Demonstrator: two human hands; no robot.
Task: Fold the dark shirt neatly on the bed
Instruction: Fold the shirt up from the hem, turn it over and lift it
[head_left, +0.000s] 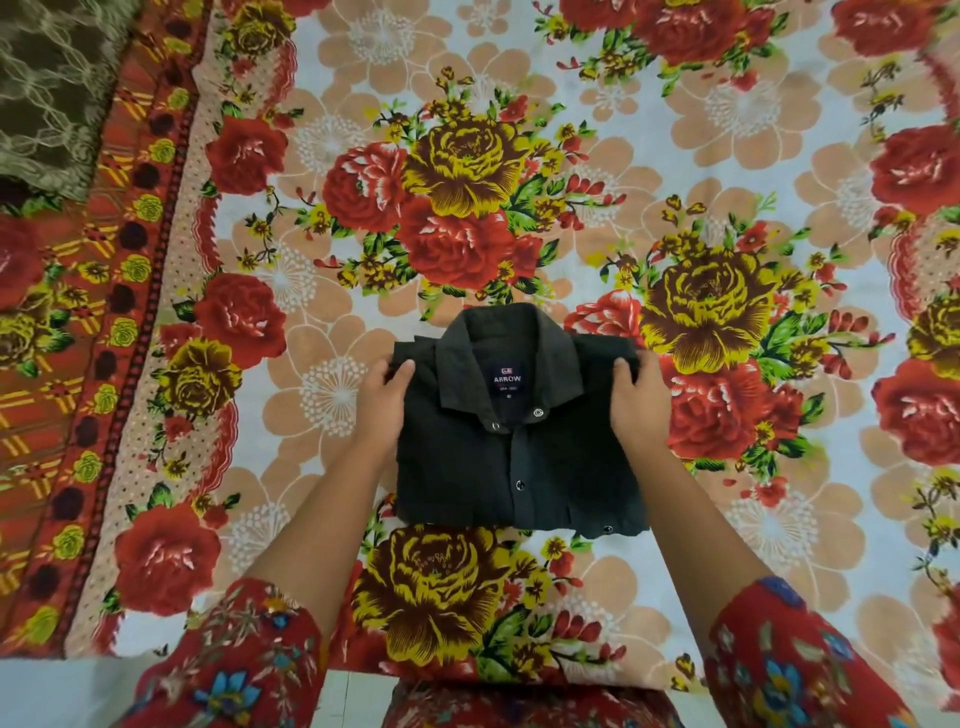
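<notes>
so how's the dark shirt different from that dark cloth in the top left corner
The dark shirt is plain, with snaps and a collar label; the dark cloth carries a pale net-like pattern. The shirt is folded into a rectangle, gripped at its sides by the left hand and right hand; the cloth lies untouched, partly out of frame. Both are dark fabric on the floral bedsheet.

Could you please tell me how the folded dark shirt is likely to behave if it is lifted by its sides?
The dark shirt is thin cloth in a layered fold, so it would probably sag in the middle and could come unfolded. It looks light, likely an easy lift for the left hand and right hand holding its sides.
</notes>
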